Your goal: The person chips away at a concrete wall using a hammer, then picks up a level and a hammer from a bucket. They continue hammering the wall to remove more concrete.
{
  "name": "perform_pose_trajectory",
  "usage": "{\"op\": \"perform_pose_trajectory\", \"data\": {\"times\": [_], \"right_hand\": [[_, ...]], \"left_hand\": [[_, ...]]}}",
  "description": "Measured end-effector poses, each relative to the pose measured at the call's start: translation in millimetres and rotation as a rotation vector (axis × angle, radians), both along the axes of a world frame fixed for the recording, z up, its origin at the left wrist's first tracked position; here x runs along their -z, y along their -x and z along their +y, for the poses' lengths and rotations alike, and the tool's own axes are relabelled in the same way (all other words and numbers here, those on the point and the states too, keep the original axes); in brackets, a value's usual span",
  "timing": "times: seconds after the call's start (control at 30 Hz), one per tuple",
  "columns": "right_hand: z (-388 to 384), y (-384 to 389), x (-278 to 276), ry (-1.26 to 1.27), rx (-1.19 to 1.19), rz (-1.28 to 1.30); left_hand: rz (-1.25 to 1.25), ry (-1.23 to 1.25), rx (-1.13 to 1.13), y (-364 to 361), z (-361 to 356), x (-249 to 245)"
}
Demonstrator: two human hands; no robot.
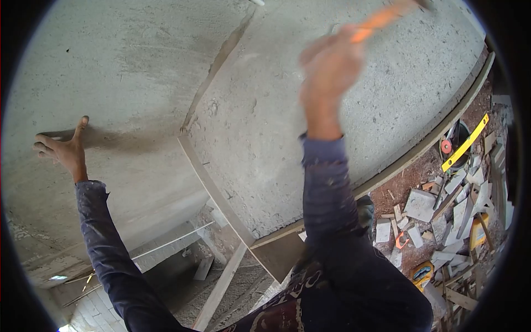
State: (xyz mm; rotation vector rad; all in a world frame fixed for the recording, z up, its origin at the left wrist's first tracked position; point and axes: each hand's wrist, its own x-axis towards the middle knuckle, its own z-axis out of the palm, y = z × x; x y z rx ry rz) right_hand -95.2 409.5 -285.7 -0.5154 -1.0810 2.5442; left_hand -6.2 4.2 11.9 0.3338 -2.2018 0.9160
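My left hand [65,149] rests against the grey concrete wall [138,72] at the left, its fingers spread and holding nothing. My right hand [332,69], blurred by motion, is wrapped round the orange handle of a tool [381,21], raised over the rough concrete slab [265,110]. The tool's dark head is smeared and partly cut off at the top edge. A wooden board [213,191] runs along the slab's near left edge, and a curved strip [426,145] follows its right edge.
Broken tile pieces and wood scraps [420,206] litter the ground at the right. Among them lie a yellow level [466,143] and a yellow tool [421,275]. A slanting wooden prop [221,288] stands below the board. A white rod [172,240] crosses the lower left.
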Motion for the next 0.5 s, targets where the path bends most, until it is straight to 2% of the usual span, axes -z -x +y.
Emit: {"op": "perform_pose_trajectory", "data": {"times": [0.03,0.1,0.17,0.23,0.3,0.37,0.4,0.43,0.47,0.5], "right_hand": [[-5.1,10.0,1.0,0.0,-0.004,0.003],[-25.1,25.7,-2.0,0.218,0.344,-0.023],[-153.7,-0.1,48.4,-0.605,0.294,-0.485],[-205.7,-57.2,100.0,-0.647,-1.015,-0.154],[-140.8,-82.2,31.4,0.033,-1.161,-0.478],[-117.7,-83.0,32.9,-0.26,-0.994,-0.456],[-83.4,-65.8,14.2,-0.411,-0.913,-0.464],[-86.8,-52.5,49.4,0.172,-0.581,-0.379],[-35.7,-38.1,10.8,-0.25,-0.524,-0.256],[-12.6,-21.2,3.4,-0.176,-0.182,0.015]], "left_hand": [[-0.006,0.0,0.008,0.6,-1.4,-0.5],[-0.013,0.012,-0.004,-7.4,-3.6,-3.9],[-0.011,0.008,-0.009,-3.5,-1.6,-3.3],[-0.004,0.004,-0.024,-4.0,6.4,-6.4],[0.002,-0.045,-0.045,0.7,5.4,1.7],[-0.001,0.011,-0.108,-2.8,3.0,-1.6],[0.006,0.009,-0.101,1.6,3.0,-2.4],[0.007,0.007,-0.075,0.8,2.7,-1.6],[0.001,0.005,-0.053,-2.7,1.7,-0.7],[0.001,0.005,-0.058,-3.3,-0.2,-1.1]]}}
